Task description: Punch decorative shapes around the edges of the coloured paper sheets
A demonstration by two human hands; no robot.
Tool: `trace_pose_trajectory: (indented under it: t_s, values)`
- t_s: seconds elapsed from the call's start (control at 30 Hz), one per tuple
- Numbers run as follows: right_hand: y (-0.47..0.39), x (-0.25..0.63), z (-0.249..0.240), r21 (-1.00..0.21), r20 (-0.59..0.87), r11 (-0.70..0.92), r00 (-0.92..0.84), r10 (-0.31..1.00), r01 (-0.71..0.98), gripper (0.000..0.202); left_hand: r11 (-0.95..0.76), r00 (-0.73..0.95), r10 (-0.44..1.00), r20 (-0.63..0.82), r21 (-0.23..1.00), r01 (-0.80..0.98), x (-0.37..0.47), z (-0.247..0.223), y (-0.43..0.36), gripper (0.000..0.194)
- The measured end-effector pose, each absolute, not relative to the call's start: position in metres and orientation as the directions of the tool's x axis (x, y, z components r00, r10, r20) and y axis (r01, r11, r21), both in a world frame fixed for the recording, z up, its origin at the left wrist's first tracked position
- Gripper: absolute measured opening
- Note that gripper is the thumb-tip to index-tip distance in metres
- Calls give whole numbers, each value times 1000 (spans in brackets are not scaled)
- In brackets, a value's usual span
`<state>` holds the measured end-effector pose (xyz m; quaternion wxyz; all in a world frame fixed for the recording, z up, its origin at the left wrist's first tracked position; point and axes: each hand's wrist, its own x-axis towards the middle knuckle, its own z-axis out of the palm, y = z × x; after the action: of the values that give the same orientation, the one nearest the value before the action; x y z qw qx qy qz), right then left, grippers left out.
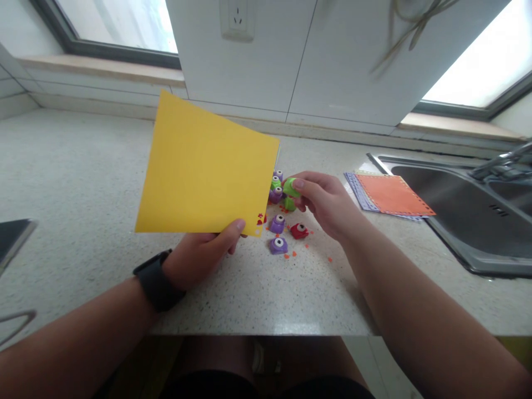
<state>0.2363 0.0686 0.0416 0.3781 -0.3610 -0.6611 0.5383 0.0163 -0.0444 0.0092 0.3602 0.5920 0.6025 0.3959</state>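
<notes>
My left hand [214, 246] grips a yellow sheet [208, 166] by its lower edge, thumb on top, tilted above the counter. Small cut-outs show at the sheet's lower right corner. My right hand [318, 199] pinches a green craft punch [291, 187] just right of the sheet. Below that hand lies another green punch [290, 204]. Nearer to me are two purple punches, one [277, 224] behind the other [278, 245], and a red punch [298, 230]. More purple and green punches cluster at the sheet's right edge, partly hidden.
Orange paper bits [294, 254] are scattered round the punches. An orange sheet [393, 194] with punched edges lies on other papers beside the steel sink [457, 221] at right. A dark flat object [14, 238] is at far left; a wall socket [237, 18] is ahead.
</notes>
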Motion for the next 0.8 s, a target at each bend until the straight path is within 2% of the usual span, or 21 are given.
trace_pose_trajectory:
  t_s: [0.17,0.27,0.37,0.6,0.67,0.8]
  values:
    - [81,249,43,-848,104,348,-519,848,400,32,49,-134,991,4,921,386,17,7,-44,35]
    - [85,253,42,-726,126,450,-542,831,521,33,82,-131,991,-38,933,350,19,8,-42,39]
    - [87,257,39,-641,135,511,-571,810,573,30,116,-114,990,-84,945,306,20,13,-39,46]
    - [85,258,44,-664,-3,469,-629,778,583,25,145,-105,987,-124,963,229,15,12,-31,47]
    - [83,256,48,-615,-30,471,-616,787,632,24,127,-80,990,-115,977,172,12,5,-30,45]
    - [80,254,49,-520,-51,499,-609,792,693,24,96,-19,995,-95,995,23,8,-11,-27,28]
